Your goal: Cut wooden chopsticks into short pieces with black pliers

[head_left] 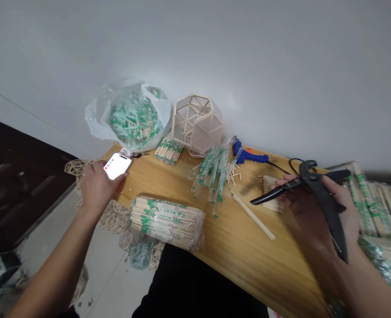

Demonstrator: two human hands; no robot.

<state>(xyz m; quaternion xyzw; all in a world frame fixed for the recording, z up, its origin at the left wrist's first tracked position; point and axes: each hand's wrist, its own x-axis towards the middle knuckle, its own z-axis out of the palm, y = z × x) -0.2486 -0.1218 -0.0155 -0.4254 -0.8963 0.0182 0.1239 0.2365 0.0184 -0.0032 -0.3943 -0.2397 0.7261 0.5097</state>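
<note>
So that its screen faces me, presumably, my left hand (98, 183) clamps the phone (118, 167) by its edges at the table's (169, 181) left end; my right hand (314, 221) grips the black cutter (316, 182), thumb near its pivot, perhaps for steadiness.

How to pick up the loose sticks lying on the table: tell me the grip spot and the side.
Pinch the loose sticks around mid-length, from above, squeezing across their width. They lie flat and close together on the table, nothing over them, and, being long and thin, should balance best there. The right hand holds the shears.
</note>
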